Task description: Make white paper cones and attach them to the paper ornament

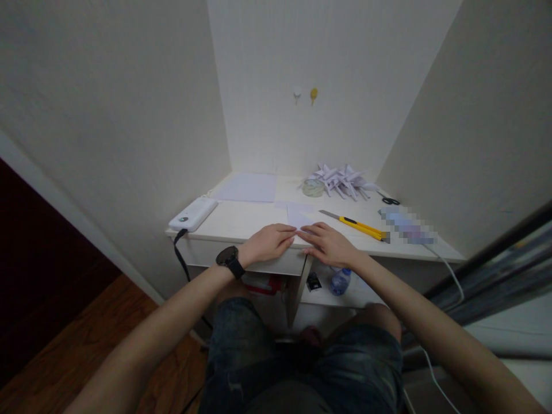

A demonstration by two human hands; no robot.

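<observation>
A small piece of white paper point(297, 214) lies near the front edge of the white desk. My left hand point(271, 240), below a black wristwatch point(230, 260), has its fingers together, with the tips on the paper's near edge. From the other side my right hand point(326, 242) meets it, its fingertips almost touching those of the left and also on the paper. My fingers cover the near part of the paper. Just right of the paper is a yellow utility knife point(360, 227) with its blade out, pointing left.
Several folded paper shapes point(342, 181) are piled at the back beside a roll of clear tape point(313, 187). White sheets point(248, 187) lie back left, a white power bank point(193, 215) front left. Black-handled scissors point(390, 201) lie right. A bottle point(340, 282) stands on the shelf below.
</observation>
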